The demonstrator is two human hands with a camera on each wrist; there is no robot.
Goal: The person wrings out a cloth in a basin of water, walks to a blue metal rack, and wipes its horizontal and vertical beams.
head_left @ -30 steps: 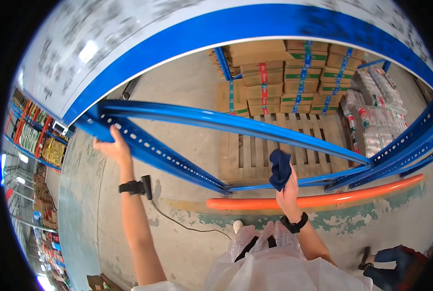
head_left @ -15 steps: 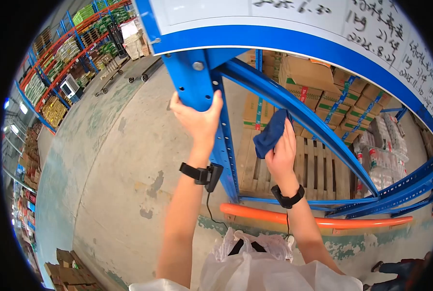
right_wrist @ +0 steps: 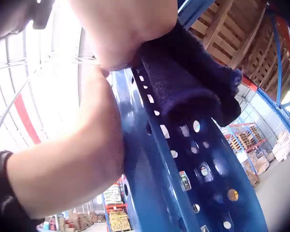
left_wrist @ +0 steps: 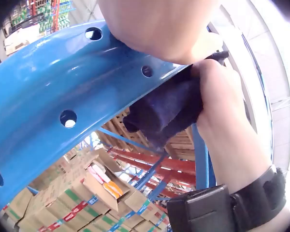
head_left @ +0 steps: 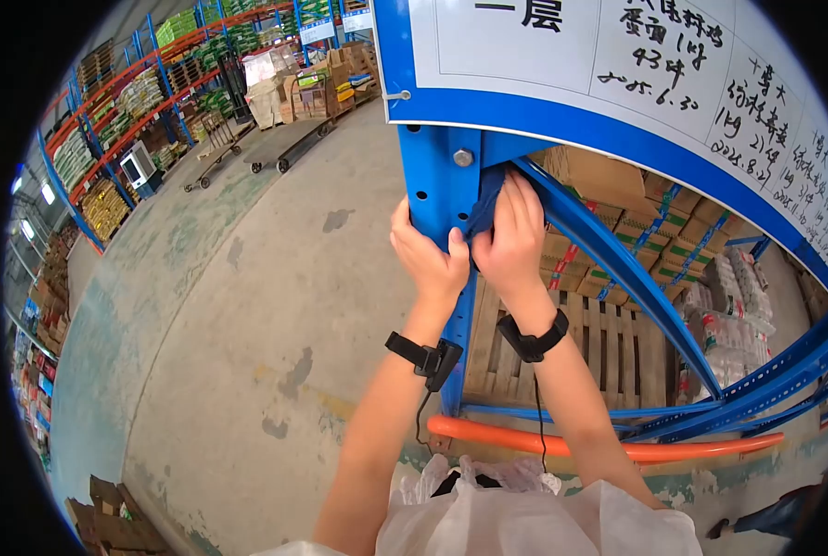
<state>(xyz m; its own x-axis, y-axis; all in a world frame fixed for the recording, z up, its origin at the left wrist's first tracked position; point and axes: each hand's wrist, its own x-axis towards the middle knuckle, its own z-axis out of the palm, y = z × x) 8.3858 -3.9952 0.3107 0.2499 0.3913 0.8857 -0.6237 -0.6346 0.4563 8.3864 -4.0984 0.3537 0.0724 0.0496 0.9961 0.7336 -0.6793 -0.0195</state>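
My left hand point(head_left: 433, 261) grips the blue perforated rack post point(head_left: 440, 176) just below the sign, fingers round its left edge and thumb at the right. Close beside it, my right hand point(head_left: 516, 239) holds a dark navy cloth point(head_left: 486, 202) against the post's right side. Bunched folds of the cloth point(left_wrist: 166, 108) hang from under the right hand in the left wrist view. Seen from the right wrist, the cloth point(right_wrist: 179, 82) lies over the post's inner face with its rows of holes. The right palm hides part of it.
A white sign point(head_left: 572, 56) with handwriting spans the top of the rack. A blue diagonal brace point(head_left: 627, 269) runs down to the right, above an orange floor guard point(head_left: 609, 448). Behind stand stacked cartons point(head_left: 655, 218), a wooden pallet point(head_left: 609, 347) and wrapped packs point(head_left: 729, 324).
The view has swung left towards the post. My left hand has kept its hold near the post's top, while my right hand has carried the cloth up and left against the post.
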